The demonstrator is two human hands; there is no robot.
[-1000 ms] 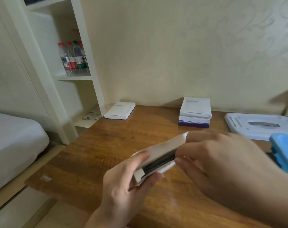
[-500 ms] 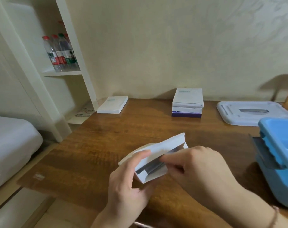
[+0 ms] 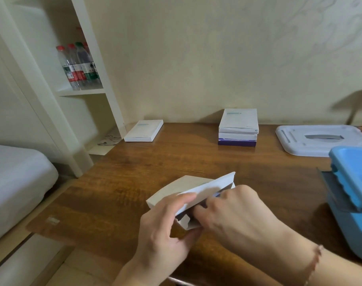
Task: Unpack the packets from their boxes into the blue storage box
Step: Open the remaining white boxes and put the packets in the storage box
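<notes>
Head view — left hand (image 3: pixel 165 230) gripping white box (image 3: pixel 188 188), right hand (image 3: pixel 233 211) fingers now deeper inside — pinching.

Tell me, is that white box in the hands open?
Open: the white box's end flap stands raised, and the right hand reaches inside.

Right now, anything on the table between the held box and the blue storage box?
Nothing visible. Bare table lies between the open white box, gripped by the left hand with right hand fingers inside, and the blue storage box.
</notes>
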